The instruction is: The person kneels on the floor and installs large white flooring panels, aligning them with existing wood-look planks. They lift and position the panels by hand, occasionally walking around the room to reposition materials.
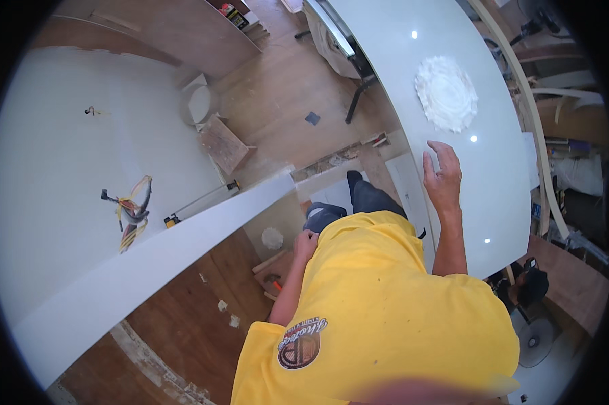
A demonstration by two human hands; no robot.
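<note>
Evidently, the right hand (443, 177), half-open and empty, is near the ruffled white disc (446, 93) lying farther along the worktop (490, 196); the left hand (306, 244) is curled, its hold unclear. Light, even contact would probably best spare the disc's edge.

Dark square (312, 118) on wooden floor (277, 88); coloured wires (137, 214).

An interior under renovation — loose electrical wires (134, 214) poke from a white wall (54, 135), with a bar clamp (201, 203) beside it and patchy, stained wood flooring (189, 304).
</note>
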